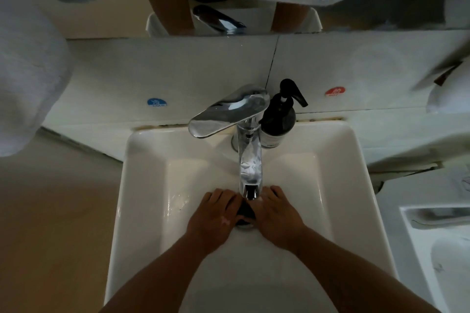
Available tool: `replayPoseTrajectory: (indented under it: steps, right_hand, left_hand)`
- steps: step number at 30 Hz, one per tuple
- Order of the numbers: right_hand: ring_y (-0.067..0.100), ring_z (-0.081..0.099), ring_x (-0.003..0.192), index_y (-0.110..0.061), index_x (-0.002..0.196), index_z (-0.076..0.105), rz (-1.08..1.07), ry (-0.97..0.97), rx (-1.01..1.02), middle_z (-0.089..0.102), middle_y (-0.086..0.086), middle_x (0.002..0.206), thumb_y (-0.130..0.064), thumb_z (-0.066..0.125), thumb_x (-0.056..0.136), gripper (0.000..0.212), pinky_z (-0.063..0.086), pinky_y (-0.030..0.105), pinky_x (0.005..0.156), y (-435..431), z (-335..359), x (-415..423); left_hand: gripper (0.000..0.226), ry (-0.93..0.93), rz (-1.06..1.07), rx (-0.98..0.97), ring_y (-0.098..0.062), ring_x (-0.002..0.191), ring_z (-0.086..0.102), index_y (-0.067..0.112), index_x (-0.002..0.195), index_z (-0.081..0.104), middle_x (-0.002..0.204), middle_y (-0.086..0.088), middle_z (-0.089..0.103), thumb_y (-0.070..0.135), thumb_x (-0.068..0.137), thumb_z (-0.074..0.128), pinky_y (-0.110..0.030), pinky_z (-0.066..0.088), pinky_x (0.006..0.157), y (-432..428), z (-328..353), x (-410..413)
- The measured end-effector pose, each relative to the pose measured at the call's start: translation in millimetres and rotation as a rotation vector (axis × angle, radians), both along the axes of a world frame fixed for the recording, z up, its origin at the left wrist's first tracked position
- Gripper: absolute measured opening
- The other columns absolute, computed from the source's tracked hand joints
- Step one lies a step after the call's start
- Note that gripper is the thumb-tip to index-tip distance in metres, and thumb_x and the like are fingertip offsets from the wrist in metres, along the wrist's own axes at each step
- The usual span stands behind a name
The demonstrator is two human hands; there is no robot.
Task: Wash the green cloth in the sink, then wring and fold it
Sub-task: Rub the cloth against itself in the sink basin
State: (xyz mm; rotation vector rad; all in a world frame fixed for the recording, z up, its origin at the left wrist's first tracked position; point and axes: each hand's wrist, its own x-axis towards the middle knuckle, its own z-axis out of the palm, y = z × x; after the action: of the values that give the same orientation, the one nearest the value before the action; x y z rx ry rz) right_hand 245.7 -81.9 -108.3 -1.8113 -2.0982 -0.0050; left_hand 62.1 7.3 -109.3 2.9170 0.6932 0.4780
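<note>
Dim bathroom, white sink [142, 211] w/ chrome tap [250, 160]. Your left hand [216, 218] & right hand [277, 216] lie flat, fingers loosely together; cloth not visible, so its direction can't be told.

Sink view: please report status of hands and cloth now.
Left hand and right hand in sink under faucet, gripping something dark. Green cloth not identifiable. Nothing blocking.

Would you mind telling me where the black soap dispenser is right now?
The soap dispenser stands at the back of the sink, just right of the tap, against the tiled wall.
</note>
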Motion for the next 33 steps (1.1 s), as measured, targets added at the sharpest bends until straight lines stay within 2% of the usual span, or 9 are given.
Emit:
replayPoseTrajectory:
  steps: [3, 7, 10, 14, 20, 22, 25, 28, 33]
  right_hand:
    - [0.029, 0.056, 0.119, -0.010, 0.111, 0.061, 0.001, 0.087, -0.044, 0.063, 0.012, 0.119, -0.014, 0.074, 0.082, 0.032, 0.033, 0.042, 0.114, -25.3, -3.5, -1.6]
    - [0.030, 0.026, 0.150, -0.012, 0.149, 0.041, -0.079, -0.058, -0.254, 0.034, 0.011, 0.160, -0.046, 0.053, 0.094, 0.066, 0.019, 0.058, 0.117, -57.8, 0.3, -19.4]
    - [0.027, 0.037, 0.145, -0.013, 0.149, 0.043, -0.125, -0.077, -0.259, 0.043, 0.007, 0.154, -0.052, 0.042, 0.101, 0.062, 0.028, 0.058, 0.115, -53.0, -6.0, -27.1]
    - [0.025, 0.057, 0.100, -0.015, 0.126, 0.059, -0.117, -0.070, -0.081, 0.060, 0.004, 0.109, -0.039, 0.066, 0.091, 0.042, 0.046, 0.045, 0.094, -28.4, -11.0, -17.7]
    - [0.023, 0.051, 0.073, -0.015, 0.089, 0.060, -0.019, -0.031, -0.068, 0.057, 0.003, 0.077, -0.048, 0.057, 0.092, 0.033, 0.037, 0.036, 0.075, 2.9, -2.6, 3.9]
    - [0.023, 0.052, 0.076, -0.014, 0.086, 0.056, -0.047, 0.121, -0.050, 0.055, 0.003, 0.080, -0.040, 0.061, 0.090, 0.027, 0.037, 0.032, 0.086, 0.3, -1.1, 5.0]
    - [0.026, 0.057, 0.114, -0.010, 0.111, 0.055, -0.093, 0.169, -0.116, 0.062, 0.008, 0.114, -0.019, 0.071, 0.083, 0.033, 0.026, 0.042, 0.117, -26.0, 0.4, -7.1]
    - [0.028, 0.029, 0.149, -0.011, 0.147, 0.040, -0.100, -0.028, -0.286, 0.036, 0.010, 0.158, -0.046, 0.053, 0.096, 0.064, 0.017, 0.059, 0.117, -55.4, -0.4, -19.2]
    - [0.028, 0.056, 0.114, -0.012, 0.133, 0.056, -0.132, -0.090, -0.153, 0.059, 0.007, 0.123, -0.046, 0.056, 0.096, 0.050, 0.044, 0.051, 0.100, -31.1, -3.1, -22.7]
  left_hand:
    - [0.039, -0.088, 0.030, -0.086, -0.033, 0.126, 0.044, 0.008, 0.131, 0.065, 0.137, -0.009, 0.045, 0.020, 0.099, 0.045, -0.045, 0.038, 0.107, -21.5, -4.7, -20.2]
    - [0.054, 0.134, 0.080, -0.152, -0.037, 0.149, 0.026, 0.018, 0.149, 0.046, 0.159, -0.008, 0.034, 0.035, 0.098, 0.048, -0.061, 0.020, 0.117, -32.4, 1.8, -34.3]
    - [0.060, 0.201, 0.084, -0.141, -0.037, 0.140, 0.038, 0.013, 0.146, 0.049, 0.150, -0.007, 0.046, 0.049, 0.098, 0.048, -0.058, 0.028, 0.114, -26.8, 2.4, -16.5]
    - [0.046, 0.102, 0.069, -0.020, -0.032, 0.107, 0.048, 0.012, 0.124, 0.065, 0.122, -0.005, 0.049, 0.043, 0.093, 0.053, -0.047, 0.036, 0.096, -18.2, -5.7, -1.2]
    - [0.033, 0.005, -0.001, 0.094, -0.022, 0.067, 0.039, 0.017, 0.082, 0.070, 0.073, -0.003, 0.059, 0.042, 0.093, 0.052, -0.032, 0.035, 0.062, 10.9, 6.7, 16.0]
    - [0.031, -0.118, 0.021, 0.045, -0.021, 0.077, 0.045, 0.013, 0.086, 0.074, 0.084, -0.004, 0.059, 0.038, 0.093, 0.057, -0.030, 0.039, 0.068, 6.0, 8.3, 11.8]
    - [0.038, -0.062, -0.001, -0.117, -0.030, 0.121, 0.052, 0.010, 0.132, 0.064, 0.132, -0.007, 0.054, 0.021, 0.096, 0.062, -0.045, 0.047, 0.100, -10.3, -3.1, -16.2]
    - [0.059, 0.169, 0.075, -0.149, -0.034, 0.142, 0.036, 0.015, 0.152, 0.041, 0.154, -0.008, 0.040, 0.036, 0.098, 0.052, -0.057, 0.030, 0.115, -25.0, 1.7, -28.3]
    - [0.054, 0.129, 0.118, -0.086, -0.035, 0.112, 0.055, 0.009, 0.131, 0.061, 0.127, -0.009, 0.057, 0.048, 0.095, 0.051, -0.048, 0.043, 0.094, -25.4, -0.8, -1.0]
